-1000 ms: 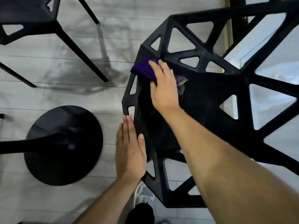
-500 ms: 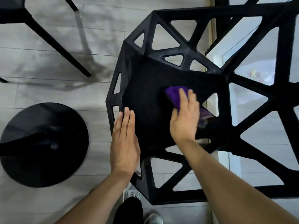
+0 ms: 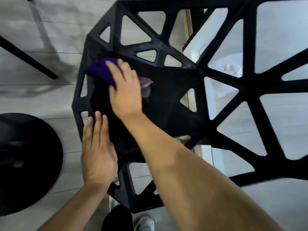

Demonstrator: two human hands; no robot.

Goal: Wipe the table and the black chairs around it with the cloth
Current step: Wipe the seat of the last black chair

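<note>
Though blurry, cloth [image 3: 102, 71] under right hand [image 3: 127, 91]

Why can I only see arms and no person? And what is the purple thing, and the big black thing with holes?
The camera sits on the person's head and looks down, so you only see their two arms. The big black thing is a chair, seen from above. Its frame has triangle-shaped holes. The right hand lies flat on a purple cloth and presses it on the seat to wipe it. The left hand rests flat on the seat's near edge and holds nothing. The round black disc on the grey floor looks like a table's foot.
</note>
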